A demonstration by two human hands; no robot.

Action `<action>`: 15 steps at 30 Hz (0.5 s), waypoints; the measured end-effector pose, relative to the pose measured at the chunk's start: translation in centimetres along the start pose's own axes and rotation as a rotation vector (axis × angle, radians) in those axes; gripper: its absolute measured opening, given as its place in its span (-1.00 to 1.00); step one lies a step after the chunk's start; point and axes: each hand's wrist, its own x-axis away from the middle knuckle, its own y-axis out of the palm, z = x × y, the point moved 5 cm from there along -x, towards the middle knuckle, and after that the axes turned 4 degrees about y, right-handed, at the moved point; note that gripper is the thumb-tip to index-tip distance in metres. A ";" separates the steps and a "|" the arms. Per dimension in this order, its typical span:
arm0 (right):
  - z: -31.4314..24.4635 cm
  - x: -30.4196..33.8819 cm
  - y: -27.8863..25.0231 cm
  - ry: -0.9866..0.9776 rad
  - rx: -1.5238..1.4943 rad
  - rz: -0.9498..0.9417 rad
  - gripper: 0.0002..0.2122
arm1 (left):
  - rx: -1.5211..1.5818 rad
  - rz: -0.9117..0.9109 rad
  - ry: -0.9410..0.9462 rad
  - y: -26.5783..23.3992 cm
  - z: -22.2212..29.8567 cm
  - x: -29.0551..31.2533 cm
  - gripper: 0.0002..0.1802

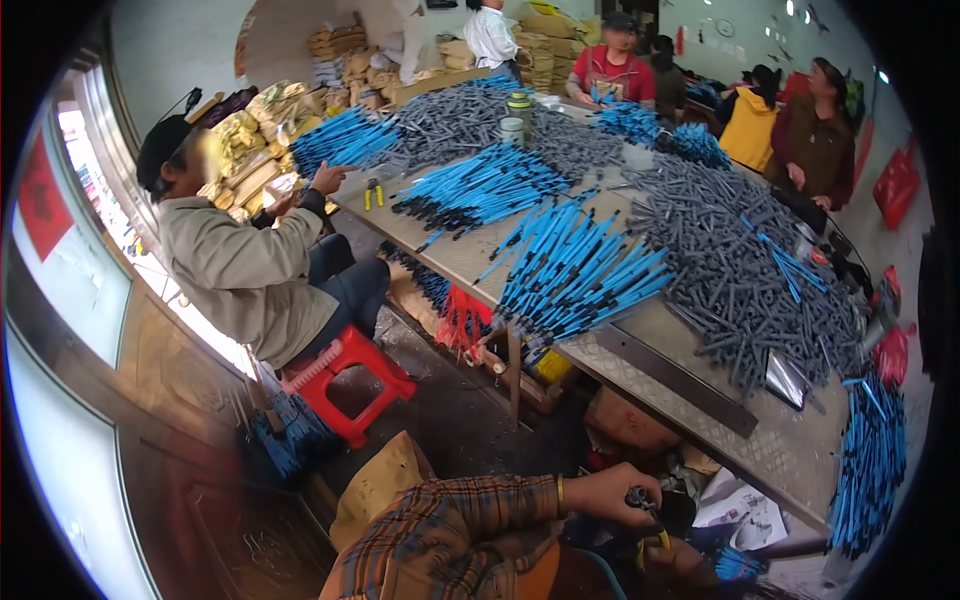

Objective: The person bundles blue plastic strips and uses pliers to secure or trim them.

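Pale-walled workroom is mostly taken up by a large bench (pixel 455 252). Blue rods with black ends (pixel 585 270) are fanned along its near edge; grey pieces (pixel 730 270) are heaped toward its right edge. Dark flat bar (pixel 680 380) is laid along the near edge, toward the near right corner. Yellow-handled tool (pixel 661 536) is held below that edge, off the bench: left hand (pixel 610 493) is curled tight on its dark end; right hand (pixel 680 558) is placed at the yellow part, its grip too shadowed to tell. Red stool (pixel 345 380) is occupied by a co-worker (pixel 240 265) beyond the left edge.
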 end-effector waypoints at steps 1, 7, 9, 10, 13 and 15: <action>-0.9 0.5 0.6 0.007 0.031 0.015 -0.73 | 0.017 0.009 -0.001 -0.3 -0.4 -0.2 -0.72; -1.6 1.4 1.7 -0.063 0.042 0.002 -0.75 | 0.023 -0.103 -0.019 0.2 -0.1 -0.5 -0.70; -1.4 1.1 1.7 -0.094 0.016 -0.036 -0.74 | 0.056 -0.104 -0.056 0.1 0.0 -0.4 -0.70; -1.4 1.0 1.7 -0.107 0.005 -0.056 -0.73 | 0.056 -0.095 -0.058 -0.1 0.1 -0.4 -0.70; -1.7 0.7 1.5 -0.095 -0.022 -0.078 -0.71 | 0.063 -0.070 -0.036 -0.4 0.2 -0.6 -0.70; -1.9 0.5 1.1 -0.077 -0.072 -0.060 -0.68 | 0.045 -0.050 -0.003 -0.3 0.1 -0.9 -0.69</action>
